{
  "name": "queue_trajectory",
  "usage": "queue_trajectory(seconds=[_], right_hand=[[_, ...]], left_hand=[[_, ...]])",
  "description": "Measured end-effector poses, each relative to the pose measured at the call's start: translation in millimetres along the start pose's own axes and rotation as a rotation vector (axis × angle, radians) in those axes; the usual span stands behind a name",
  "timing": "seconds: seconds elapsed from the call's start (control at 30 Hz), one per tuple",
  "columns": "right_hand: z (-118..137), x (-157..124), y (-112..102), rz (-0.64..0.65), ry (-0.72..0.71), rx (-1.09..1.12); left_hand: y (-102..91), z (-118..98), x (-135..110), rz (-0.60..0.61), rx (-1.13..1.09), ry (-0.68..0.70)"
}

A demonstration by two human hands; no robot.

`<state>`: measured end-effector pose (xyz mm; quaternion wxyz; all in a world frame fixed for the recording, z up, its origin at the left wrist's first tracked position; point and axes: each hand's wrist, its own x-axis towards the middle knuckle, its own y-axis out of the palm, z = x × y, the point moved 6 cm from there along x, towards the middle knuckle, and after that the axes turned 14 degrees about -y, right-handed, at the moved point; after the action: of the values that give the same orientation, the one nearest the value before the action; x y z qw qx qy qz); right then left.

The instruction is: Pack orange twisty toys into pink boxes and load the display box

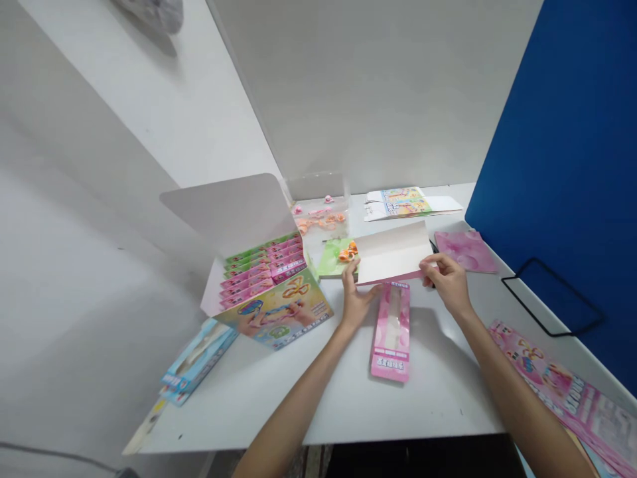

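Holding a white card (391, 252) between my two hands, I see its pale face turned up and a pink edge showing along the near side. My left hand (357, 299) is closed on that near edge, with the fingers curled against it. My right hand (446, 282) is pinching the card's right end, thumb on top, and neither hand has hold of anything else.

Right below my hands, a pink box (391, 332) with a clear window lies flat on the white bench (298, 405), close to my left wrist. Just left of the card is a green card (331, 260) with an orange toy (348, 251) on it. Behind that sits a clear tray (318, 222) of small pink and orange pieces.

Further left, an open carton (263, 265) holds rows of green and pink packs, its lid (223, 212) standing up and a printed flap hanging toward me. Two blue boxes (196, 362) lie by the bench's left edge. At the far end I can see a stack of printed flats (398, 202). A pink sheet (465, 251) rests just beyond my right hand, and more pink printed sheets (562, 398) are spread at the lower right, beside a blue panel (557, 166).
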<state>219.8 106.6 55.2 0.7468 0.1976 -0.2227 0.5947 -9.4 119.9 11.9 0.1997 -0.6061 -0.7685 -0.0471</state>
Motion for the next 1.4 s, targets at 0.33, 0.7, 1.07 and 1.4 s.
queue_trajectory(seconds=[0.33,0.7,1.07,1.4], right_hand=[[-35,-2,9,0.104,0.190,0.011],[-47,-8,7,0.054,0.167,-0.028],[-39,-7,4,0.020,0.132,-0.063],[-28,-9,3,-0.033,0.048,-0.109]], left_hand=[[7.8,17,7,0.139,-0.290,-0.298],[6.6,21,11,0.169,-0.298,-0.349],[6.3,19,8,0.152,-0.261,-0.357],[11.0,16,5,0.164,-0.334,-0.388]])
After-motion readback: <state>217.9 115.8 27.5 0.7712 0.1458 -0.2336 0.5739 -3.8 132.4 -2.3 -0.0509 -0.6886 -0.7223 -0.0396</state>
